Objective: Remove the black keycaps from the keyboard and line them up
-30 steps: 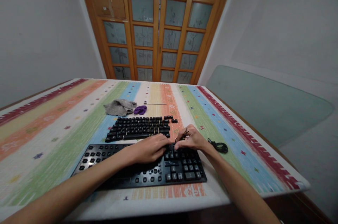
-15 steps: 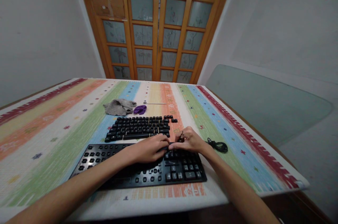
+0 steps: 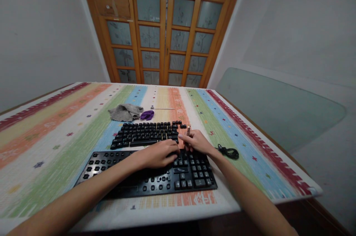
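Note:
A black keyboard point(image 3: 194, 183) lies at the table's near side, with bare switch posts over its left part and keycaps fitted on its right. Across its upper middle rests my left hand point(image 3: 162, 153), fingers bent down against the keyboard near the remaining keycaps; the fingertips are partly hidden. My right hand point(image 3: 197, 142) is just above the keyboard's upper right edge, closed around a slim tool point(image 3: 188, 129) whose coppery end points up and away. The tool's lower end is hidden by the fingers. Behind the keyboard, loose black keycaps point(image 3: 147, 131) are laid out in rows.
A grey cloth point(image 3: 125, 112) and a purple cloth bundle point(image 3: 147, 115) lie beyond the keycaps, near a thin rod point(image 3: 164, 109). A coiled black cable point(image 3: 228, 152) sits right of my right hand. The striped tablecloth point(image 3: 69, 147) covers the table; wooden doors point(image 3: 167, 32) stand behind.
My right hand has lifted slightly up and away from the keys, and the tool now stands more upright. My left hand stays on the keyboard almost unmoved.

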`<state>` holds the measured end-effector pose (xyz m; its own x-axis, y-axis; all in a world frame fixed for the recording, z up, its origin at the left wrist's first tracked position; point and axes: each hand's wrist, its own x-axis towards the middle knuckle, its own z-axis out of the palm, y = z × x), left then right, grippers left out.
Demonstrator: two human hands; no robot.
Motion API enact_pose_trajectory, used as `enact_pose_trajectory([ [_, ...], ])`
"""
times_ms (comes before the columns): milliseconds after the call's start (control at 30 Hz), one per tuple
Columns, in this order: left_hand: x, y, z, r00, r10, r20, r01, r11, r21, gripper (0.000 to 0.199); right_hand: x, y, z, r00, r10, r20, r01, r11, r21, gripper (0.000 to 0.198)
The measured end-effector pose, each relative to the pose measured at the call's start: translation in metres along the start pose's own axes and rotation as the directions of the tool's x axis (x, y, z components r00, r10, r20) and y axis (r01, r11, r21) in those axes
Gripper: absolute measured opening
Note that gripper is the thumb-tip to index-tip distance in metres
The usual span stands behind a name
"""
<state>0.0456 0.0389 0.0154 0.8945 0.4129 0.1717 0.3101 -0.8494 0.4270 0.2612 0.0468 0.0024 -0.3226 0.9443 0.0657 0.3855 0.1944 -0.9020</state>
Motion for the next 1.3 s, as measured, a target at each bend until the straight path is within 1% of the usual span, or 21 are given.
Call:
enact_pose_trajectory([
  [100,0.004,0.002,-0.001,0.997,-0.049,-0.060,0.044,0.996,-0.076,0.014,-0.002,-0.003,-0.007,0.995,-0.091,-0.042,0.092,0.995,0.029,0.050],
  [200,0.011,0.005,-0.002,0.986,-0.119,-0.115,0.087,0.964,-0.250,0.024,-0.004,-0.006,-0.012,0.985,-0.162,-0.065,0.167,0.982,0.086,0.050],
  [300,0.019,0.003,0.000,0.980,-0.155,-0.121,0.080,0.878,-0.473,0.034,-0.007,-0.007,-0.014,0.983,-0.172,-0.071,0.181,0.971,0.157,0.048],
  [367,0.023,-0.001,0.003,0.979,-0.164,-0.118,0.064,0.807,-0.588,0.040,-0.008,-0.006,-0.014,0.983,-0.164,-0.080,0.177,0.964,0.197,0.046],
  [467,0.029,-0.009,0.007,0.980,-0.164,-0.114,0.041,0.723,-0.689,0.049,-0.009,-0.004,-0.014,0.983,-0.167,-0.075,0.180,0.956,0.230,0.045],
  [533,0.031,-0.011,0.006,0.979,-0.164,-0.122,0.030,0.705,-0.708,0.052,-0.008,-0.003,-0.015,0.979,-0.191,-0.070,0.202,0.954,0.221,0.045],
  [600,0.032,-0.010,0.004,0.974,-0.175,-0.141,0.030,0.724,-0.690,0.050,-0.008,-0.004,-0.017,0.970,-0.226,-0.091,0.239,0.954,0.183,0.044],
  [633,0.032,-0.008,0.002,0.970,-0.184,-0.160,0.032,0.746,-0.665,0.046,-0.008,-0.005,-0.017,0.964,-0.241,-0.109,0.256,0.954,0.159,0.044],
  [667,0.032,-0.007,0.000,0.964,-0.191,-0.184,0.035,0.779,-0.627,0.041,-0.008,-0.006,-0.018,0.959,-0.253,-0.128,0.269,0.954,0.135,0.044],
  [733,0.032,-0.003,-0.003,0.950,-0.181,-0.253,0.032,0.866,-0.499,0.029,-0.009,-0.009,-0.018,0.948,-0.270,-0.166,0.287,0.953,0.091,0.044],
  [800,0.032,-0.002,-0.005,0.938,-0.120,-0.324,0.006,0.943,-0.334,0.016,-0.009,-0.011,-0.019,0.935,-0.292,-0.200,0.307,0.951,0.047,0.046],
  [867,0.032,-0.004,-0.005,0.931,-0.041,-0.363,-0.033,0.980,-0.194,0.007,-0.009,-0.012,-0.019,0.920,-0.320,-0.226,0.327,0.945,-0.005,0.047],
  [933,0.034,-0.009,-0.005,0.929,0.023,-0.369,-0.065,0.993,-0.100,0.005,-0.009,-0.012,-0.018,0.905,-0.344,-0.251,0.340,0.939,-0.061,0.046],
  [1033,0.040,-0.019,-0.008,0.935,0.079,-0.347,-0.090,0.996,-0.018,0.006,-0.008,-0.011,-0.019,0.882,-0.354,-0.310,0.331,0.935,-0.128,0.046],
  [1100,0.046,-0.026,-0.011,0.935,0.085,-0.344,-0.089,0.996,0.004,0.008,-0.007,-0.011,-0.020,0.866,-0.350,-0.357,0.317,0.937,-0.149,0.047],
  [1200,0.060,-0.038,-0.016,0.921,0.063,-0.385,-0.060,0.998,0.018,0.008,-0.007,-0.013,-0.023,0.833,-0.348,-0.430,0.306,0.937,-0.167,0.048],
  [1300,0.079,-0.051,-0.015,0.910,0.061,-0.410,-0.045,0.998,0.049,0.006,-0.008,-0.013,-0.027,0.793,-0.352,-0.498,0.301,0.936,-0.182,0.048],
])
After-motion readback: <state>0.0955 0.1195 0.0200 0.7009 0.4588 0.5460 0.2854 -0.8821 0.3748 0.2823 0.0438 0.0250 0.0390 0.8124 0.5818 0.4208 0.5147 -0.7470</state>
